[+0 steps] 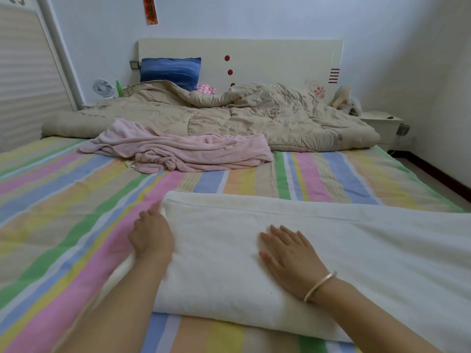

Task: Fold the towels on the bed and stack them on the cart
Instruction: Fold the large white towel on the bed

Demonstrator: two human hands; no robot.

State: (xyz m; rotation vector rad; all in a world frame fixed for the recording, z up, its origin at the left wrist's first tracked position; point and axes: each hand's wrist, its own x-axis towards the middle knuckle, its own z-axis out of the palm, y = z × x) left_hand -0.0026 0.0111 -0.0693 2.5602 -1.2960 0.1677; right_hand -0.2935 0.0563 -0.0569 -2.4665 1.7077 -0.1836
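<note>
Nearest to the camera, in the head view, both forearms reach forward over the white towel [216,266], which lies across the near part of the striped bed sheet [76,189], already doubled into a long band. At its left end the left hand [150,238] has its fingers curled round the edge, and it seems to grip the cloth there. On top of the towel the right hand [288,253], with a thin bracelet [319,286] at the wrist, lies flat with straight fingers, holding nothing.

I judge the step to be smoothing this fold before the next one. To do it well, I would keep the flat hand pressing in the middle as an anchor, draw the left end tight so that the layers line up, and then bring that end over to the right, edge to edge.

Farther away, a pink towel [178,151] waits crumpled against the beige quilt [254,115], not yet folded. No cart is visible from here.
</note>
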